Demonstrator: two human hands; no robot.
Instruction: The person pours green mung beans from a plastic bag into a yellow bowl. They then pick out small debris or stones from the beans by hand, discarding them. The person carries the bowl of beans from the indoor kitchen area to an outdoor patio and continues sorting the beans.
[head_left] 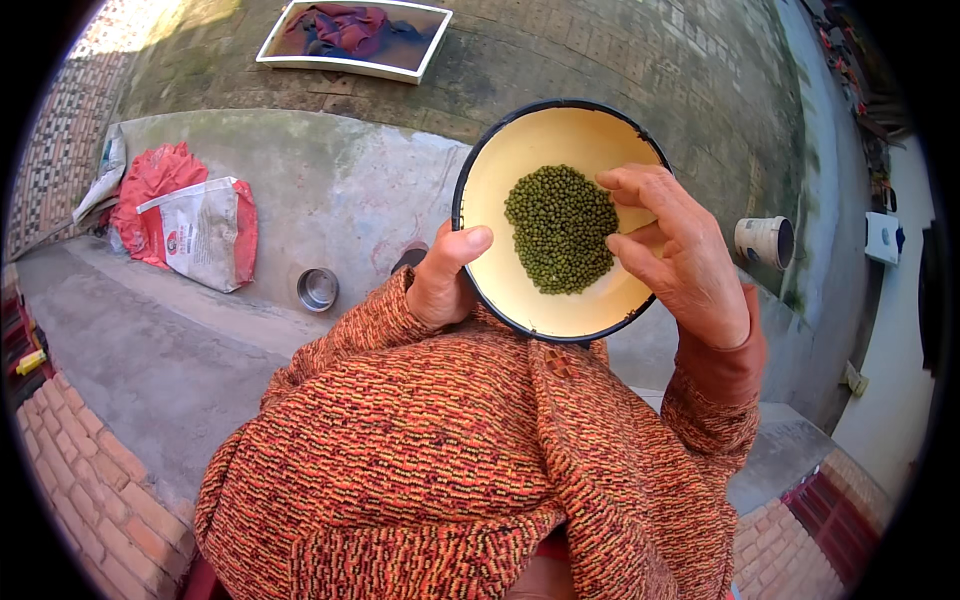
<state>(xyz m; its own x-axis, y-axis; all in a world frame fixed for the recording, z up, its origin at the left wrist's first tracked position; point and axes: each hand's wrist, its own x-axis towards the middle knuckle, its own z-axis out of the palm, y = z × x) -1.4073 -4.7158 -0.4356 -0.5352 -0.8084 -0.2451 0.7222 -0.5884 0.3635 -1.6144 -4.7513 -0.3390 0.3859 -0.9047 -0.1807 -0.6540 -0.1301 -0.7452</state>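
Observation:
A cream enamel bowl (pixel 490 205) with a dark, chipped rim is held up in front of my chest, tilted so its inside shows. A heap of small green mung beans (pixel 562 230) lies in its middle. My left hand (pixel 445 272) grips the bowl at its left side, thumb over the rim and the other fingers hidden underneath. Over the bowl's right part, my right hand (pixel 685 245) is open. Its thumb and forefinger are spread apart at the right edge of the beans, with nothing visible between them.
A white tray (pixel 345 64) of murky water and dark red and blue cloth sits at the back. Red and white sacks (pixel 205 225) and a small metal bowl (pixel 318 289) lie to the left on concrete. A white bucket (pixel 764 243) is at the right, near a wall.

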